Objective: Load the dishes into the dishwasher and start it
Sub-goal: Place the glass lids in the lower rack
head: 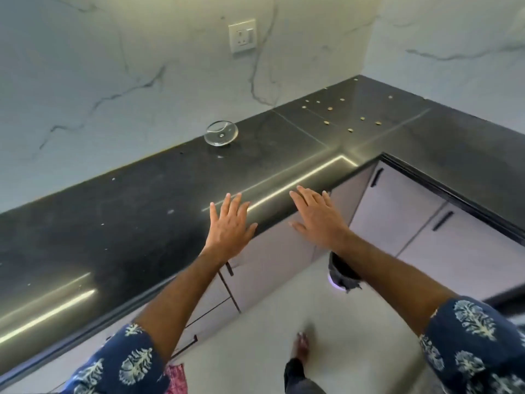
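Glass bowl (221,133), small and clear, stands upright on the black counter (136,211) above the centre of the frame, close to the marble wall (85,81); it is the only dish in view. No dishwasher can be seen, so where the bowl must go cannot be told from here.

Below the bowl and well apart from it, the left hand (230,227) is stretched out over the front edge of the counter, fingers straight and spread, holding nothing. The right hand (316,213), just beside it toward centre right, is likewise flat and spread with nothing in it, over the edge where the counter meets the pale cupboard doors (397,211). Whether either palm touches the counter is unclear.

Outward from these: a wall socket (242,35) at upper centre, small brass-coloured dots (326,122) scattered on the counter at upper right, patterned blue sleeves (468,342) at the lower corners, a bare foot (301,348) on the pale floor at bottom centre.

Likely hazard: the bowl is smooth glass on a polished counter, and a hasty reach could knock it against the wall or let it slip from the fingers; a firm hold on the rim seems advisable.
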Demonstrator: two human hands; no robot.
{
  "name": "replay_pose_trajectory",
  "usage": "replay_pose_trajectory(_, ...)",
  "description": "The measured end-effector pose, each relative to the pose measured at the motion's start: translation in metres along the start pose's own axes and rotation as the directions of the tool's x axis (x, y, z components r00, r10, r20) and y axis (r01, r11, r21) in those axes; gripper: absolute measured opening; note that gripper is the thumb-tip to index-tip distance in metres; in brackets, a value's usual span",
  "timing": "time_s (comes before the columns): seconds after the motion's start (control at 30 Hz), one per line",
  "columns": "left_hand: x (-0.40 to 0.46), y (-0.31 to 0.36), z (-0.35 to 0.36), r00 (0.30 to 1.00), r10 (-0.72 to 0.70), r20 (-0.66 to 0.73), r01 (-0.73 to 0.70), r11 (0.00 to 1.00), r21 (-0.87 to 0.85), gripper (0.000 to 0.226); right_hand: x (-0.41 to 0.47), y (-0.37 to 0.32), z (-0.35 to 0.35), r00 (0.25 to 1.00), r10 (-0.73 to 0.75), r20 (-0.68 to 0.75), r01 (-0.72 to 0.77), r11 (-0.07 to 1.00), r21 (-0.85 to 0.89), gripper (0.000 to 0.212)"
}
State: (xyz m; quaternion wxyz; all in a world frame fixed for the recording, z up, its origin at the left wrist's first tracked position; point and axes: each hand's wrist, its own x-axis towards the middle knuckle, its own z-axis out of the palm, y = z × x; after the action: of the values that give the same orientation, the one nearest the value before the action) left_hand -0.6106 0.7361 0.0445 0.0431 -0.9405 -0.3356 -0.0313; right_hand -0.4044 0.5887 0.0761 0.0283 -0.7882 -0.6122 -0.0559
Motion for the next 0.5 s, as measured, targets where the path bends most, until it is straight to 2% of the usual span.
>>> replay_pose_trajectory(0.13,0.041,-0.054,0.020,0.995,-0.095,0.033,0.095,0.995,0.010,0.065,0.091,0.002,0.015,0.994,-0.106,-0.005,0.106,0.994,0.002,0.075)
replay_pose_trajectory(0.33,0.110,-0.109,0.050,0.954,-0.248,0.168,0.251,0.968,0.003,0.066,0.224,0.005,0.041,0.972,-0.227,0.067,0.222,0.973,0.065,0.075)
replay_pose_trajectory(0.5,0.158,-0.135,0.080,0.925,-0.290,0.245,0.302,0.953,-0.011,0.066,0.322,0.009,0.071,0.945,-0.303,0.124,0.297,0.953,0.069,0.073)
